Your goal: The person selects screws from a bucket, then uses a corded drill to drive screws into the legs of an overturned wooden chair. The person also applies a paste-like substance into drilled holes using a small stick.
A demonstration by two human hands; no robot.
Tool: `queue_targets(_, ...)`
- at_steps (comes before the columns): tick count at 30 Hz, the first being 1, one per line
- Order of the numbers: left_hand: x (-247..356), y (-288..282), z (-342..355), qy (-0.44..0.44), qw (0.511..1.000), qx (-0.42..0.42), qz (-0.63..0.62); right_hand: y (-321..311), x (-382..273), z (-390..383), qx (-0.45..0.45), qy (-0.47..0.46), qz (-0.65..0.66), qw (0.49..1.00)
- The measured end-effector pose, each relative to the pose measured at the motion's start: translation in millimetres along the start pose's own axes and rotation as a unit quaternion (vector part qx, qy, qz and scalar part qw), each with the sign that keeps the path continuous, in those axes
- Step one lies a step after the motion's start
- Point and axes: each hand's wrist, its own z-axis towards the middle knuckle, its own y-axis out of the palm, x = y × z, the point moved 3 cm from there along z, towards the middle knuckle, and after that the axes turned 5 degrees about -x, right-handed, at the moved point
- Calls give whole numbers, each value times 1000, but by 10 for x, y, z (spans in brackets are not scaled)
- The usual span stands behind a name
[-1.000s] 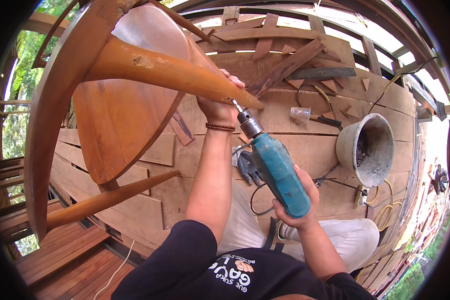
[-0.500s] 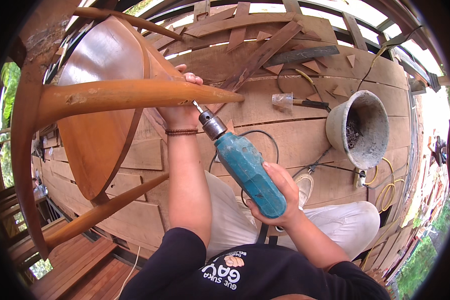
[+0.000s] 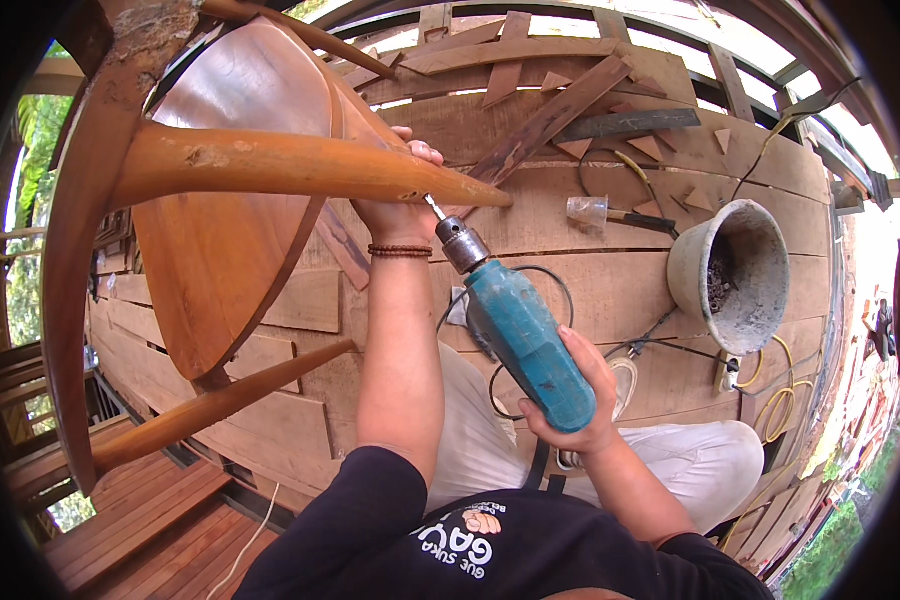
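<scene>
A wooden chair [image 3: 225, 270] lies tipped over at the left, its tapered leg [image 3: 280, 165] stretching across toward the middle. My left hand [image 3: 398, 218] is closed around that leg from its far side; the fingertips show above it, and the leg hides the rest. In my right hand [image 3: 582, 395] is a teal power drill [image 3: 525, 340], gripped by its rear body. Its metal chuck [image 3: 462, 243] carries a thin drill bit [image 3: 434, 208]. The bit's tip meets the leg's near side, close to small dark holes in the wood; whether it has entered cannot be told.
A grey bucket [image 3: 685, 270] holding small dark bits stands at the right. Near it lie a hammer-like tool [image 3: 640, 220], a clear plastic cup [image 3: 587, 210] and a yellow cord [image 3: 778, 410]. Wood offcuts [image 3: 570, 105] litter the far planks. The drill's black cable loops beneath it.
The whole scene has shifted a little rightward in the picture. Both hands keep their grips, and the bit stays at the same part of the leg.
</scene>
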Motion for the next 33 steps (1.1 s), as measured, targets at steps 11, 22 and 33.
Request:
queue_targets(11,-30,-52,37,-3,998,-46,-35,72,216,-201,19,280,410,868)
queue_targets(22,-18,-33,19,3,1000,0,-13,-40,293,-125,-17,295,464,835)
queue_targets(33,-18,15,1,12,1000,17,12,6,126,-271,35,203,281,937)
